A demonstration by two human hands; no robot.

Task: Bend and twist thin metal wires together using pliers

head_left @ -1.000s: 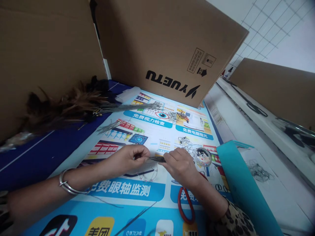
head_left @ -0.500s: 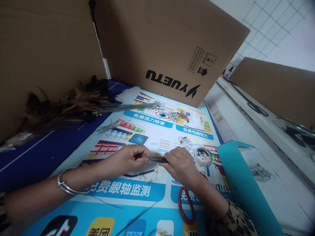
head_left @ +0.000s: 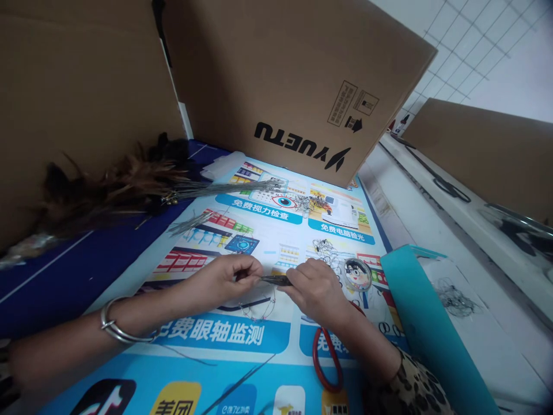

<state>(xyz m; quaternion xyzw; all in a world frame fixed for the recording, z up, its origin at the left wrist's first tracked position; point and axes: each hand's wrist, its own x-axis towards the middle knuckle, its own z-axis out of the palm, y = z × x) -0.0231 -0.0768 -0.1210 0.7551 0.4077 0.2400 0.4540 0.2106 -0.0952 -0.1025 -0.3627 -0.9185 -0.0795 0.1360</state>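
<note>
My left hand [head_left: 227,278] is pinched closed on a thin wire piece whose beaded loops [head_left: 259,308] hang down onto the printed poster [head_left: 259,242]. My right hand [head_left: 317,288] is wrapped round small dark pliers [head_left: 276,280], whose tips point left and meet the left fingertips. Both hands rest low over the poster's middle. A silver bangle [head_left: 113,327] sits on my left wrist. A red ring-shaped handle [head_left: 325,360] lies on the poster under my right forearm.
Brown feathers [head_left: 108,187] with long metal pins [head_left: 228,187] lie at the left. Small wire tangles [head_left: 322,249] and a round cartoon badge [head_left: 358,274] lie beyond my right hand. Cardboard boxes [head_left: 294,86] wall the back. A teal folder [head_left: 427,328] with wire bits stands at the right.
The hands have barely shifted; the pliers and the pinched wire stay joined at the same spot over the poster.
</note>
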